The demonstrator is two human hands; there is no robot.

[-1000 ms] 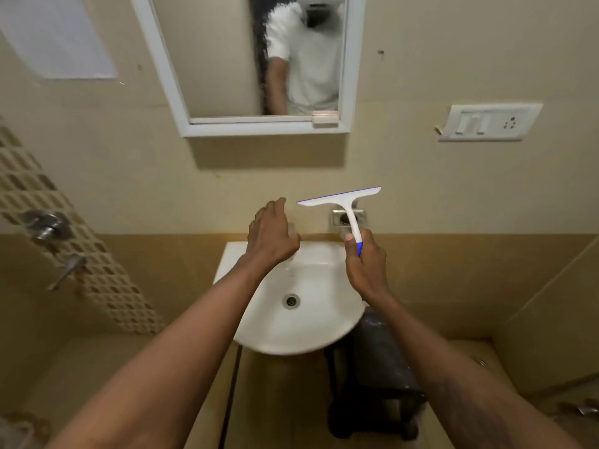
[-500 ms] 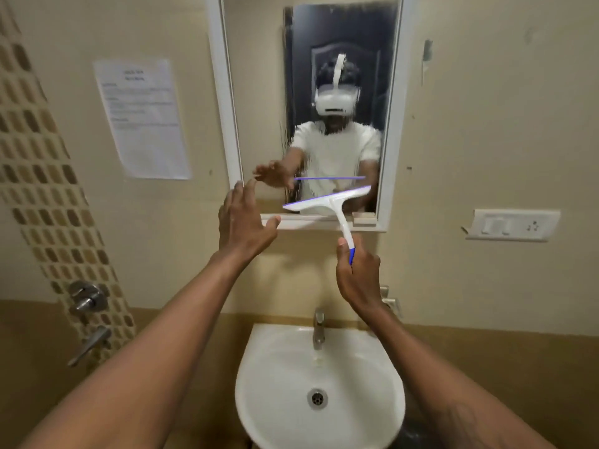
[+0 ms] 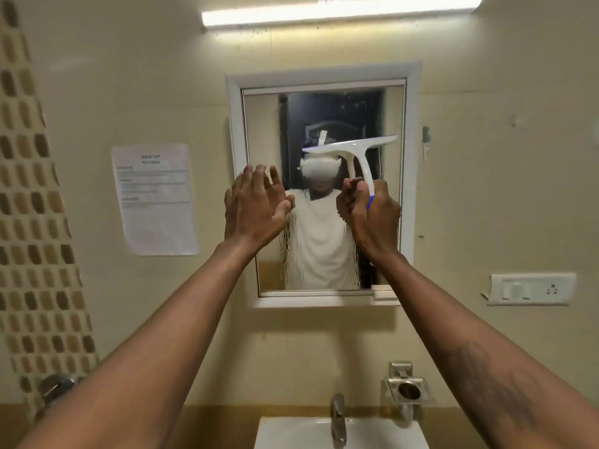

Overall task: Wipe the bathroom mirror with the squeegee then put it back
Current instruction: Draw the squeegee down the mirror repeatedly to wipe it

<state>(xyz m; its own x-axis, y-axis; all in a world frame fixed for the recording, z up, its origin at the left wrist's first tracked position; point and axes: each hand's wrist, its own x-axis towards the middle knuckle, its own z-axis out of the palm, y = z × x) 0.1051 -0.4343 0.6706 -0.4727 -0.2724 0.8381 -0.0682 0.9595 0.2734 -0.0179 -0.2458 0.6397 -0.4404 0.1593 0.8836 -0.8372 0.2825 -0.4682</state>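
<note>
A white-framed mirror (image 3: 393, 222) hangs on the cream wall straight ahead, its glass streaked with drips. My right hand (image 3: 372, 218) grips the blue-tipped handle of a white squeegee (image 3: 355, 149), whose blade is held level in front of the mirror's upper middle. My left hand (image 3: 256, 205) is raised beside it at the mirror's left edge, fingers spread and holding nothing. Whether the blade touches the glass is unclear.
A tube light (image 3: 340, 11) glows above the mirror. A paper notice (image 3: 154, 199) is taped to the wall on the left, a switch plate (image 3: 531, 289) on the right. Below are a white sink (image 3: 340, 432), a tap (image 3: 338, 416) and a metal wall holder (image 3: 406, 388).
Both hands have risen from sink height to the mirror's middle, the squeegee going up with the right hand. The view has tilted up, so the sink has dropped to the bottom edge.
</note>
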